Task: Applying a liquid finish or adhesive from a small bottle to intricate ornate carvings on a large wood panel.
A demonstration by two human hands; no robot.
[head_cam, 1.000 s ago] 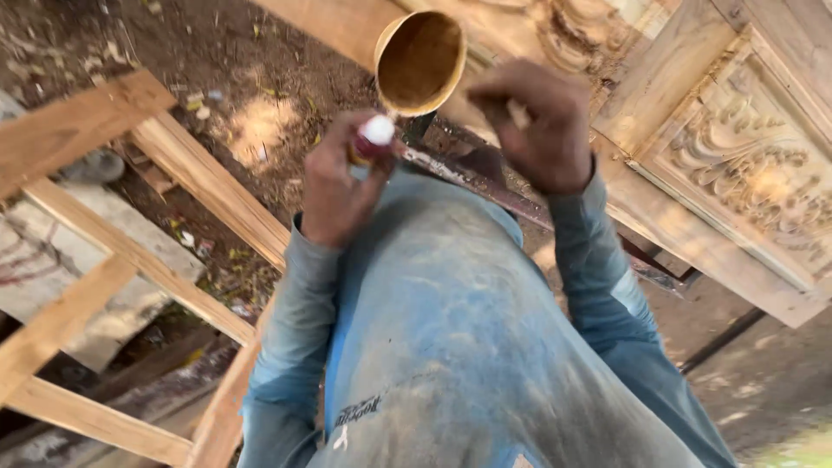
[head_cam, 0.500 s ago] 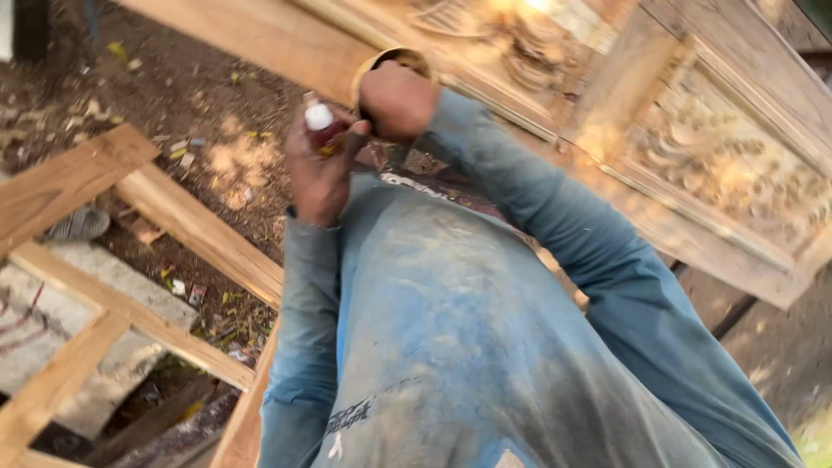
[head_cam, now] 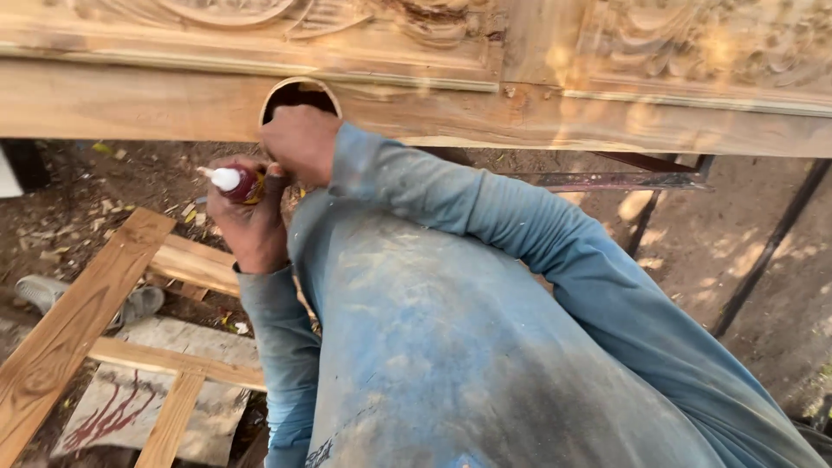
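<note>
Item: small glue bottle [head_cam: 236, 182], held in your left hand [head_cam: 253, 227]. It sits just below the long wooden beam [head_cam: 130, 104] and just left of the round hole [head_cam: 299, 94] cut in that beam's lower edge.

Look: red body with a yellow patch, white cap end pointing left and slightly up. Most of the body is hidden inside your fist; only the cap end and a short stretch of red show.

Handling, as a judgement: light and small, probably thin-walled plastic that gives under a squeeze, so hold it round the middle of the body, as you do now, not by the cap. A smooth surface and any drips would make it slippery; a firm wrap of all fingers suits it.

Left hand: closed round the bottle, knuckles up, thumb side toward the beam.

Right hand [head_cam: 299, 143]: curled at the mouth of the hole, back of the hand toward the camera, touching or nearly touching your left hand. Whether it grips anything, or what the fingertips do inside the hole, you cannot tell from here.

Surroundings: carved panel [head_cam: 416, 30] above the beam; your blue dusty sleeves and shirt fill the foreground; a plain wooden frame [head_cam: 95, 295] lies on the dirt ground at lower left, with wood chips scattered about; a dark metal bar [head_cam: 633, 180] runs below the beam at right.
</note>
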